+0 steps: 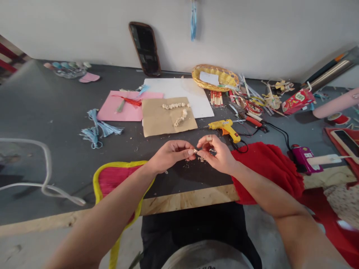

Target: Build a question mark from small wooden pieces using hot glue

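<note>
Over the front part of the table, my left hand (175, 154) pinches a small cream-coloured piece (195, 151) between thumb and fingertips. My right hand (215, 152) meets it from the other side, its thumb and index finger closed at the piece's edge. The fingers cover most of it, so its exact shape is hidden. Tiny pale bits (201, 159) lie scattered on the table under my hands. Just beyond, a sheet of brown paper (154, 121) carries two rows of knobbly cream pieces (181, 118).
A yellow glue gun (228, 129) lies beyond my right hand, near a red cloth (266, 168). Blue tassels (103, 127) and pink paper (109, 108) are at the left. Behind stand a wicker basket (230, 77) and a phone (146, 48) against the wall.
</note>
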The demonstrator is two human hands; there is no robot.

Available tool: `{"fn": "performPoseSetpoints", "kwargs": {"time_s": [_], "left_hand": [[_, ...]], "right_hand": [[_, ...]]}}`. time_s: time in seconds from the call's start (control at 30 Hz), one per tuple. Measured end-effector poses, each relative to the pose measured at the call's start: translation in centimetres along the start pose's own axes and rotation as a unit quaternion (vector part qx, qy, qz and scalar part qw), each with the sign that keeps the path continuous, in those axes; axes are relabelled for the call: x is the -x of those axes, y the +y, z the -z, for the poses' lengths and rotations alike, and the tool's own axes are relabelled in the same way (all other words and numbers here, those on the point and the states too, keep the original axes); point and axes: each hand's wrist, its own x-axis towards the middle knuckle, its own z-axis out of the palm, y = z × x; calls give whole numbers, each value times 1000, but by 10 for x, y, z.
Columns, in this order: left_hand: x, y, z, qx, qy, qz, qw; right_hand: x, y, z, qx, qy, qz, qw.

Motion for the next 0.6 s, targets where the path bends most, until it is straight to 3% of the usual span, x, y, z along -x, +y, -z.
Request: {"fn": "performPoseSetpoints", "kwargs": {"time_s": [0.33,0.6], "left_hand": [[0,4,-2,-17,-15,12,1000],[1,5,-2,-30,-21,13,999]], "right_hand": [[-2,-5,1,-124,-11,-50,991],[-2,-6,0,-122,-25,-74,989]]}}
